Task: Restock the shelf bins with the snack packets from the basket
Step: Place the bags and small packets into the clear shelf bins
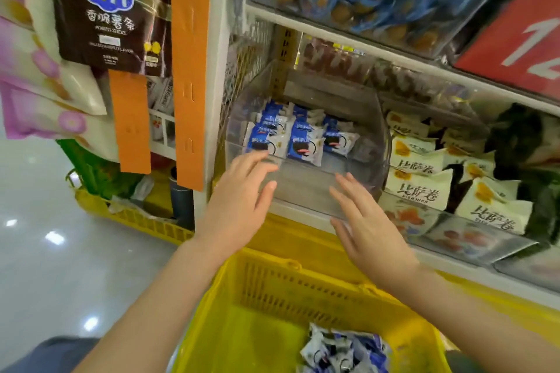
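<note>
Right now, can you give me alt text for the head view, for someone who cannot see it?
Both hands, left hand and right hand, are open and empty at the front of a clear shelf bin that holds a few blue-and-white snack packets at its back. Below, a yellow basket holds more of the same packets.

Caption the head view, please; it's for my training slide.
Both open hands, left and right, at the clear bin of blue packets, above the yellow basket.
</note>
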Tool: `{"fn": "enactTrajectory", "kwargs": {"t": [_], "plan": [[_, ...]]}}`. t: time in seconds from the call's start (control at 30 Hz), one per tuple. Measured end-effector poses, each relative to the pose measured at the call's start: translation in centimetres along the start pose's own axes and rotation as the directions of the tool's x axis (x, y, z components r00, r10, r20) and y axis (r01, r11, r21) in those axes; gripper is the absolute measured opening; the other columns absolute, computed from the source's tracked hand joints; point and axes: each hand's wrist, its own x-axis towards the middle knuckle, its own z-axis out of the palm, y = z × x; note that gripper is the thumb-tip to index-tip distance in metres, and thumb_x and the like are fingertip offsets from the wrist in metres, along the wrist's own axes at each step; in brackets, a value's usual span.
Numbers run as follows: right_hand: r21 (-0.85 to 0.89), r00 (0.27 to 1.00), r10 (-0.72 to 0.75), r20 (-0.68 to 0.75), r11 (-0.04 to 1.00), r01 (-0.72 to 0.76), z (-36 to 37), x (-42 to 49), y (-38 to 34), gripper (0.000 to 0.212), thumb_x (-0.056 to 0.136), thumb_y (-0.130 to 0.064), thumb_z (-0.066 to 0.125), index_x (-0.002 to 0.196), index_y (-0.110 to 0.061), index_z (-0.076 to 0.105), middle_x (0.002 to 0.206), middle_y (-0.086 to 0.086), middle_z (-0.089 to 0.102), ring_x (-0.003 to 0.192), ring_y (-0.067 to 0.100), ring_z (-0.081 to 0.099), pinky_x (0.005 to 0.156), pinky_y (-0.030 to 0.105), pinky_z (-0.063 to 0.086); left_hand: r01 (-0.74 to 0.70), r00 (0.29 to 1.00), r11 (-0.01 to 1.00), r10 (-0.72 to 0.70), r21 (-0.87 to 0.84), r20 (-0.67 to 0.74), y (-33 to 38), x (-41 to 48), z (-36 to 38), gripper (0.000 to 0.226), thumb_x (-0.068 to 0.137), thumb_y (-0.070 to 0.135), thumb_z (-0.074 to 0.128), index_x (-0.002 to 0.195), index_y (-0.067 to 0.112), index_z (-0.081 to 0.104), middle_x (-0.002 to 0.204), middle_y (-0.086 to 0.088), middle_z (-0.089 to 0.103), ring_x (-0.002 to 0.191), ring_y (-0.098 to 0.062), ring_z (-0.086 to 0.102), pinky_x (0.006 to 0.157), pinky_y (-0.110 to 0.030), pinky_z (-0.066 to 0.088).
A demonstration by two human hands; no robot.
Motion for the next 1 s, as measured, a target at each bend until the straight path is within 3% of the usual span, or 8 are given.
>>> {"fn": "enactTrajectory", "kwargs": {"t": [0.13, 0.2, 0.3, 0.4, 0.53, 0.6, 0.8, 1.0], "plan": [[0.054, 0.998, -0.053, -0.026, 0.997, 0.054, 3.1, -4.6, -0.1, 0.036, 0.073, -0.013, 0.078, 0.107, -0.008, 0.066, 0.108, 0.009, 0.066, 0.094, 0.024, 0.067, 0.079, 0.034, 0.057, 0.120, 0.992, 0.992, -0.119, -0.038, 0.040, 0.2, -3.8, 2.6, 0.025, 0.095, 0.024, 0.042, 0.116, 0.020, 0.054, 0.113, 0.002, 0.053, 0.110, -0.016, 0.047, 0.095, -0.035, 0.040], [0.113, 0.996, -0.019, 0.085, 0.994, 0.010, 5.5, -7.1, -0.2, 0.029, 0.076, -0.014, 0.075, 0.103, -0.012, 0.066, 0.100, 0.003, 0.065, 0.088, 0.019, 0.066, 0.075, 0.028, 0.055, 0.171, 0.982, 0.985, -0.172, 0.020, 0.076, -0.6, -5.7, 4.3, 0.023, 0.094, 0.019, 0.047, 0.114, 0.015, 0.055, 0.109, -0.002, 0.055, 0.106, -0.020, 0.049, 0.094, -0.040, 0.041], [0.147, 0.941, 0.046, 0.334, 0.984, -0.101, 10.0, -10.2, -0.1, 0.026, 0.092, -0.022, 0.055, 0.117, -0.012, 0.057, 0.109, 0.003, 0.058, 0.099, 0.020, 0.059, 0.084, 0.029, 0.047, 0.342, 0.922, 0.937, -0.350, 0.076, 0.163, -2.8, -8.3, 6.5, 0.029, 0.091, 0.013, 0.054, 0.119, 0.008, 0.054, 0.116, -0.011, 0.054, 0.112, -0.029, 0.049, 0.097, -0.042, 0.038], [0.114, 0.801, 0.100, 0.590, 0.972, -0.206, 14.6, -12.6, 1.0, 0.029, 0.100, -0.029, 0.036, 0.124, -0.014, 0.042, 0.121, 0.003, 0.049, 0.107, 0.019, 0.047, 0.085, 0.026, 0.036, 0.493, 0.816, 0.846, -0.531, 0.205, 0.228, -5.0, -10.2, 8.0, 0.041, 0.090, 0.013, 0.055, 0.129, 0.003, 0.045, 0.126, -0.020, 0.047, 0.119, -0.035, 0.041, 0.101, -0.040, 0.030], [0.093, 0.551, 0.143, 0.822, 0.921, -0.379, 19.2, -15.1, 2.1, 0.048, 0.100, -0.028, 0.041, 0.142, -0.011, 0.026, 0.143, 0.009, 0.036, 0.127, 0.023, 0.039, 0.101, 0.031, 0.034, 0.678, 0.687, 0.723, -0.688, 0.135, 0.233, -7.4, -12.0, 9.0, 0.047, 0.094, 0.013, 0.049, 0.135, -0.004, 0.035, 0.131, -0.027, 0.045, 0.122, -0.039, 0.042, 0.101, -0.042, 0.032], [0.089, 0.473, 0.145, 0.869, 0.895, -0.438, 20.6, -16.0, 2.5, 0.057, 0.100, -0.027, 0.043, 0.147, -0.010, 0.016, 0.153, 0.007, 0.022, 0.137, 0.022, 0.031, 0.106, 0.030, 0.032, 0.727, 0.629, 0.675, -0.728, 0.125, 0.274, -8.6, -12.9, 9.6, 0.038, 0.098, 0.019, 0.040, 0.131, 0.000, 0.039, 0.126, -0.025, 0.053, 0.116, -0.038, 0.050, 0.096, -0.043, 0.039], [0.094, 0.448, 0.200, 0.871, 0.829, -0.551, 23.7, -17.7, 3.4, 0.059, 0.101, -0.026, 0.041, 0.150, -0.015, 0.010, 0.158, 0.001, 0.011, 0.143, 0.019, 0.019, 0.114, 0.031, 0.025, 0.662, 0.697, 0.724, -0.690, 0.194, 0.197, -9.8, -13.9, 10.6, 0.032, 0.099, 0.032, 0.034, 0.101, 0.006, 0.053, 0.094, -0.020, 0.065, 0.089, -0.038, 0.060, 0.072, -0.041, 0.042], [-0.017, 0.473, 0.273, 0.838, 0.879, -0.477, 25.3, -17.2, 3.9, 0.043, 0.097, -0.006, 0.046, 0.138, -0.015, 0.040, 0.144, 0.007, 0.037, 0.122, 0.022, 0.048, 0.096, 0.030, 0.045, 0.613, 0.736, 0.742, -0.661, 0.272, 0.146, -9.4, -13.9, 11.0, 0.028, 0.099, 0.037, 0.027, 0.086, 0.016, 0.041, 0.083, -0.017, 0.060, 0.075, -0.035, 0.054, 0.061, -0.035, 0.032]]}}
